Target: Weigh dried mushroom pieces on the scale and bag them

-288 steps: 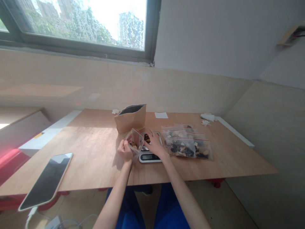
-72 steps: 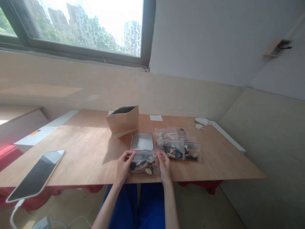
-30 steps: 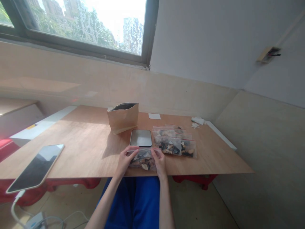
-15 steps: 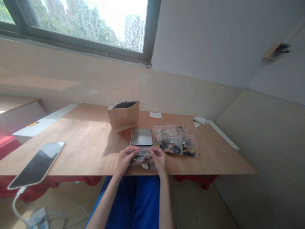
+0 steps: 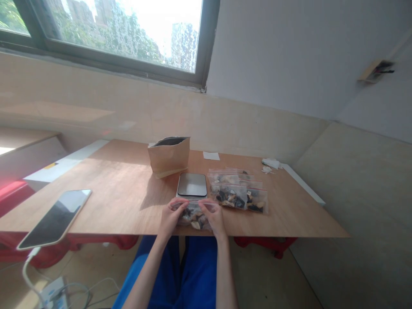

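Note:
A clear zip bag (image 5: 195, 219) with brown and pale dried pieces in it lies at the table's front edge. My left hand (image 5: 172, 213) pinches its top edge near the left end. On the same edge, further right, my right hand (image 5: 213, 214) pinches with thumb and fingers. Directly behind the bag sits a flat kitchen scale (image 5: 192, 185) with a bare metal top. To the right of the scale, several filled zip bags (image 5: 230, 195) with red seal lines lie overlapping.
An open brown paper pouch (image 5: 170, 158) stands behind the scale. On the left, a phone (image 5: 56, 219) with a cable plugged in juts over the front edge of the table (image 5: 119, 184). A white paper (image 5: 211, 156) and crumpled white scraps (image 5: 271, 164) lie towards the back.
My right hand has slid slightly left along the bag's top edge, closer to my left hand. The camera view has shifted a little; the other things stay in place.

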A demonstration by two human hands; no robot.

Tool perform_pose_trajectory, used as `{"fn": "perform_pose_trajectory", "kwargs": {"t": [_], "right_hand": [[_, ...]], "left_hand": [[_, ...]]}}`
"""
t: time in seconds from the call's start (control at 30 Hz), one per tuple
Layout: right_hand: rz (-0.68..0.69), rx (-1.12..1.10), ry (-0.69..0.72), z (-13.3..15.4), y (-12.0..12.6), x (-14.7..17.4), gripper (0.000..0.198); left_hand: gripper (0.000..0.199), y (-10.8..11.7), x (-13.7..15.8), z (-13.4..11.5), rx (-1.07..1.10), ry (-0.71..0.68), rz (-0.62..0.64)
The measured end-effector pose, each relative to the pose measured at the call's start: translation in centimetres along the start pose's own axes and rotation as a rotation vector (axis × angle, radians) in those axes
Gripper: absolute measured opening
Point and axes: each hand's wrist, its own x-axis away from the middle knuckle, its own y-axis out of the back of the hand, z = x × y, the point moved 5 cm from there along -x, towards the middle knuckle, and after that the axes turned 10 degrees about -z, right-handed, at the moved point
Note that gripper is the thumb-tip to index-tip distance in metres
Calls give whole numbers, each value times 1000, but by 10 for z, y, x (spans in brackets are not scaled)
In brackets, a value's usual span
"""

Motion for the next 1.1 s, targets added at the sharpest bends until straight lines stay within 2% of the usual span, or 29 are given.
{"fn": "perform_pose_trajectory", "kwargs": {"t": [0.1, 0.2, 0.37, 0.43, 0.57, 0.77, 0.93, 1.1], "right_hand": [[8, 31, 52, 8, -3, 0, 19], [-18, 56, 86, 16, -3, 0, 20], [-41, 45, 90, 28, -3, 1, 22], [-30, 55, 99, 31, -6, 2, 21], [19, 68, 126, 34, -12, 4, 18], [148, 21, 91, 33, -18, 7, 17], [80, 8, 109, 34, -18, 7, 14], [-63, 2, 197, 40, -24, 8, 12]], "left_hand": [[26, -1, 3, -1, -5, -9, 0], [27, 0, 5, -4, -25, 14, 54], [42, 3, 8, -12, 28, 96, 113], [40, 2, 10, -14, 15, 86, 119], [25, 1, 10, -19, -21, 20, 109], [21, 0, 12, -29, -55, -80, 94], [20, -2, 16, -33, -119, -192, 75], [18, -5, 20, -39, -225, -319, -42]]}}
